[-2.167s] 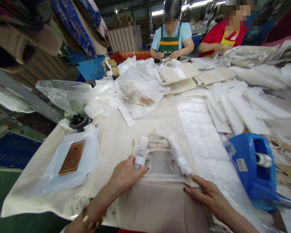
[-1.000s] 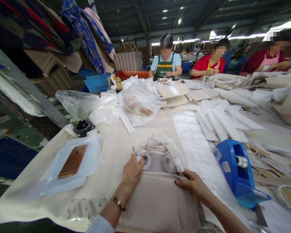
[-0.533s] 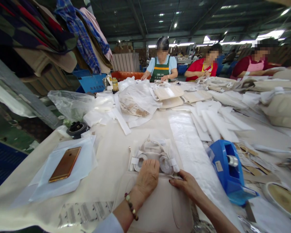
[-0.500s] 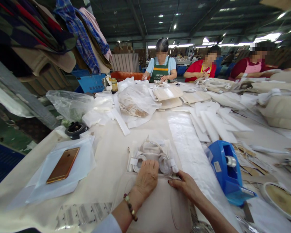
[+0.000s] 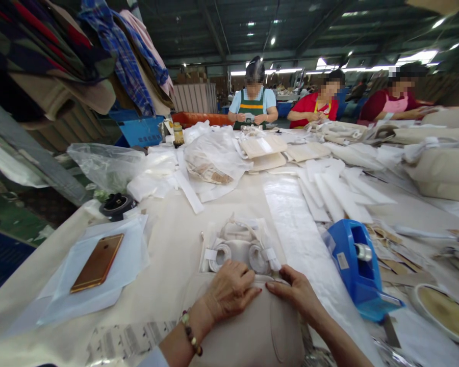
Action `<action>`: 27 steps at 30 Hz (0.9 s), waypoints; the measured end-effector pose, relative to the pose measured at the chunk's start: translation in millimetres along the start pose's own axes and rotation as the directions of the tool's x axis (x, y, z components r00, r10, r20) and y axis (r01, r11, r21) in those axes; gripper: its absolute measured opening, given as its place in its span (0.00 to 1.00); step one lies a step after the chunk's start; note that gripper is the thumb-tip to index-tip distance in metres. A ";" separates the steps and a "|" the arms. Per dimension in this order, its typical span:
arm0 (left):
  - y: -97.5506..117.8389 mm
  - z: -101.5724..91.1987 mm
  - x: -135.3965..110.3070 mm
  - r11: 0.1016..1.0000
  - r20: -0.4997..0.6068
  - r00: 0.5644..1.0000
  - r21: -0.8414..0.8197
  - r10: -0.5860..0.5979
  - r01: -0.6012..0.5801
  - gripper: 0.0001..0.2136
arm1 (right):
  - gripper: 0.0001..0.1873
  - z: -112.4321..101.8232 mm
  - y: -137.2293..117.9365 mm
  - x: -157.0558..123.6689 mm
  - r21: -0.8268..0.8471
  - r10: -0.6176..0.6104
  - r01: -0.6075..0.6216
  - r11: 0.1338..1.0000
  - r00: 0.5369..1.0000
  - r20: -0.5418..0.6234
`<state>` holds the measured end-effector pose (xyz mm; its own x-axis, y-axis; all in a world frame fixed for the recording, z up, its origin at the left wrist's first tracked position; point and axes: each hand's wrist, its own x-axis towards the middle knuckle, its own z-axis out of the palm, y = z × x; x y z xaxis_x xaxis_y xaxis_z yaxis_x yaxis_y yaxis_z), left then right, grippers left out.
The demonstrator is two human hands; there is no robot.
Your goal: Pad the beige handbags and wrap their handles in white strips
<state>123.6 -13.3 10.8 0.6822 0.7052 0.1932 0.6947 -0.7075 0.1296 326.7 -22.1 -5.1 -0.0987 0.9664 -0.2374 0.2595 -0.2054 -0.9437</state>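
- Beige bag (image 5: 248, 331) lay at the near edge of the counter (image 5: 164, 255), about midway along what showed, with its handle (image 5: 243, 234) toward the far edge
- Right hand (image 5: 295, 291) had its grip on the bag's upper right side, thumb on the front panel and fingers beyond the rim
- Left hand (image 5: 229, 289) rested palm down across the top of the panel; whether its grip had closed on any material could not be told
- Risk, in this inspector's judgement: downward pressure from the left hand could flatten the left strap roll (image 5: 221, 256) or work it out of its white band (image 5: 210, 254)
- Further risk: uneven pull between the two hands could crease the soft panel; a tug toward the near edge could drag the bag off the counter
- Count at the bag: one handle, two strap rolls, two white bands
- Count toward the left edge: one phone (image 5: 97, 262), lying on thin sheets (image 5: 74, 295) whose number was unclear
- Count right of the bag: one blue tape dispenser (image 5: 355, 270), standing well in from the far edge
- Count along the far edge: three co-workers; white strips (image 5: 332, 191) nearer the bag overlapped too much for a count
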 end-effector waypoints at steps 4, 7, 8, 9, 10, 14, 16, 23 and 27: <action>2.5 8.9 2.7 0.996 0.032 0.997 0.053 -0.071 0.069 0.08 | 0.18 4.2 5.6 1.7 -0.086 -0.007 0.001 0.996 0.998 -0.070; 3.6 14.1 10.5 0.986 0.020 0.987 0.068 -0.157 0.155 0.09 | 0.18 7.8 8.3 1.2 -0.123 -0.007 -0.006 0.992 0.994 -0.110; 3.2 14.0 15.9 0.977 0.006 0.980 0.072 -0.199 0.198 0.10 | 0.18 8.4 8.3 0.8 -0.131 -0.006 -0.008 0.991 0.994 -0.113; 2.4 13.0 22.8 0.966 -0.010 0.969 0.077 -0.245 0.245 0.10 | 0.19 8.7 7.8 0.3 -0.137 -0.007 -0.008 0.991 0.994 -0.111; 1.1 11.1 31.2 0.954 -0.025 0.957 0.080 -0.288 0.289 0.11 | 0.19 8.7 6.9 -0.2 -0.143 -0.010 -0.006 0.990 0.994 -0.106; -9.1 1.7 70.4 0.893 -0.046 0.899 0.103 -0.436 0.439 0.13 | 0.19 7.7 2.8 -1.9 -0.164 -0.016 0.003 0.987 0.997 -0.080; -17.4 -0.7 86.4 0.865 -0.019 0.872 0.119 -0.489 0.488 0.13 | 0.19 7.1 2.7 -1.7 -0.154 -0.014 0.004 0.988 0.998 -0.059; -47.4 3.6 106.7 0.898 0.220 0.871 0.137 -0.440 0.419 0.13 | 0.16 5.2 -0.7 -1.8 -0.173 0.020 -0.034 0.984 0.997 -0.079; -60.0 8.3 112.3 0.937 0.296 0.889 0.102 -0.349 0.334 0.16 | 0.19 16.3 -3.1 -6.4 -0.317 0.046 -0.083 0.945 0.991 -0.123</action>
<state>160.4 108.7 16.6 0.4312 0.8877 -0.1611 0.9022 -0.4224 0.0873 310.9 -30.1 -4.4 0.0320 0.9675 -0.2507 0.5582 -0.2254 -0.7985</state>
